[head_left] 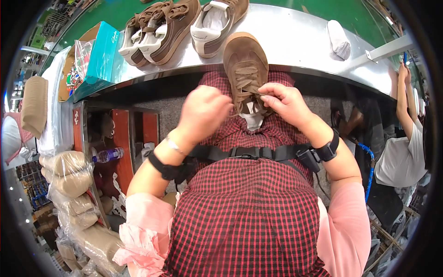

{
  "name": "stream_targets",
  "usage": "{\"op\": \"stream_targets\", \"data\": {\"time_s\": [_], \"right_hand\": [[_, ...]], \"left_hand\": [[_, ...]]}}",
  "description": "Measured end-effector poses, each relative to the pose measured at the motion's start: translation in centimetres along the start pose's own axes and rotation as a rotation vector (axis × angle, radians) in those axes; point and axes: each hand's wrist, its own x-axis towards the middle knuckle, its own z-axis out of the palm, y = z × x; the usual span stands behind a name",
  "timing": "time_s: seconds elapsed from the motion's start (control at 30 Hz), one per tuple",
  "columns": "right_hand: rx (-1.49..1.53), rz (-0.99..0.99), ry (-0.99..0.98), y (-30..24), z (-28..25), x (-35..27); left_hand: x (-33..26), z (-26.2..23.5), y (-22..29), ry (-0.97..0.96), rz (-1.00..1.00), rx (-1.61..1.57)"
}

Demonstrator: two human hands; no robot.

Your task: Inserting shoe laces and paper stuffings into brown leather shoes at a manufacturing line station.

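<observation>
A brown suede lace-up shoe (246,69) lies toe away from the person, its toe resting over the edge of the grey metal worktop (295,41) and its heel end down on the person's lap against a red-and-black checked apron. Its laces match the suede in a tan brown, and white paper stuffing (253,117) shows out of the opening at the heel end. The right hand (286,102) is closed in a pinch on the lace ends near the shoe's tongue, thumb and fingertips pressed together. The left hand (203,111) is curled shut just beside the shoe's left flank at the same height; whether it grips a lace cannot be told, since its back faces the camera.

On the worktop beyond stand more brown shoes with thick white soles (161,30), side by side, and another one (217,23) to their right with white stuffing inside. At the left end of the worktop a teal rectangular shoebox (102,53) stands tilted on its side, with white lettering on its upper face. Beside it lies a clear plastic bag (78,64) of small coloured pieces. A wad of white paper (339,40) sits far right on the worktop. Below left, tan rolls wrapped in clear plastic (69,177) are stacked, and a plastic bottle (108,154) lies on a shelf
</observation>
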Motion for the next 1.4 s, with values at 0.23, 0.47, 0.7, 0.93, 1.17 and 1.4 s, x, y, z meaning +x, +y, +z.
{"op": "stream_targets", "data": {"time_s": [0.23,0.47,0.7,0.93,1.17,1.4], "right_hand": [[-0.401,-0.259,0.106,0.7,0.9,1.2],[-0.617,-0.336,0.12,0.2,0.8,1.9],[-0.93,-0.496,0.081,-1.2,2.0,2.7],[-0.569,-0.314,-0.106,-0.2,1.2,2.9],[-0.453,-0.157,-0.009,-0.1,1.7,2.9],[-0.914,-0.177,-0.184,-2.7,2.7,4.5]], "left_hand": [[1.9,4.0,1.4,-0.251,-0.091,0.279],[1.2,5.5,0.1,-0.105,-0.028,0.136],[0.8,5.5,-0.5,0.057,0.053,-0.017],[0.3,5.2,-0.9,-0.027,0.032,-0.067],[0.7,5.5,-0.5,-0.015,0.003,-0.044],[0.5,4.7,-0.9,-0.082,-0.006,-0.05]]}}
